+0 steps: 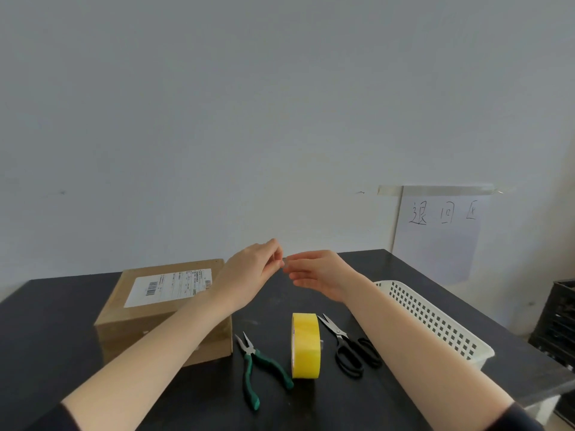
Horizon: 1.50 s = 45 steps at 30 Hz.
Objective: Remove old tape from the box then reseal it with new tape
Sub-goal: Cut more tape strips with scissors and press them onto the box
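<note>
Two-handed, hovered over the worktop, touching each other: left grip curled, contents impossible to tell; right grip loosely spread. Found the box below-left, under the left forearm, nearest the left grip.

A dark table by a pale wall.
The wall is pale grey-blue. On its right side hangs a white sheet of paper, stuck up with a clear strip and marked with three hand-drawn signs. A black table stands against the wall. A dark crate sits past its right edge. The light is soft.
</note>
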Available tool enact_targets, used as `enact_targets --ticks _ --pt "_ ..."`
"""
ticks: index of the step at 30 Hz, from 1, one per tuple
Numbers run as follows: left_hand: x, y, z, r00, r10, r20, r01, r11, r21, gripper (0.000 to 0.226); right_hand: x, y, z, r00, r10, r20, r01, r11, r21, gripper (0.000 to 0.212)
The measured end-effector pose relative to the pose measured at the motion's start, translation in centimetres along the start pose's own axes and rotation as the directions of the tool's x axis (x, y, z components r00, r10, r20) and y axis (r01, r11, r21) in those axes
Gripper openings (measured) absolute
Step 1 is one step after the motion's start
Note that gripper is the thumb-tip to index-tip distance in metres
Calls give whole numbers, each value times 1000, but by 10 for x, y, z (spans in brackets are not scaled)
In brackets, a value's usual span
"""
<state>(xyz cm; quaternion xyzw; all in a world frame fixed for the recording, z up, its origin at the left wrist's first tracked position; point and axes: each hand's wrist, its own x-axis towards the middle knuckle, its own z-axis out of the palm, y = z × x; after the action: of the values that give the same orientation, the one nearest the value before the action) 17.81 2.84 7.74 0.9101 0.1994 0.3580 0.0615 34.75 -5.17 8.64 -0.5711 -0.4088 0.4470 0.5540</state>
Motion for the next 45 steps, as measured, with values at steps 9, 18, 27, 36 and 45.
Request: enact_targets --ticks 9,18,27,36,45 --pt "-46 -22 -23 981 110 -160 -77 977 197 9 14 -3 46 999 -11 47 15 996 -92 20" --pt "-99 -44 -43 936 -194 -293 234 966 108 12 29 1 105 988 -8 153 39 979 -198 17" --pt "-135 -73 -70 841 -489 -232 465 872 -153 13 38 14 154 979 -64 196 120 948 -295 12" --pt "-155 -79 -74 759 -610 -230 572 792 -212 2 39 21 180 955 -163 247 265 843 -469 6" --pt "-166 -78 -54 725 -620 -300 601 782 -163 10 41 27 184 943 -217 250 326 749 -577 8"
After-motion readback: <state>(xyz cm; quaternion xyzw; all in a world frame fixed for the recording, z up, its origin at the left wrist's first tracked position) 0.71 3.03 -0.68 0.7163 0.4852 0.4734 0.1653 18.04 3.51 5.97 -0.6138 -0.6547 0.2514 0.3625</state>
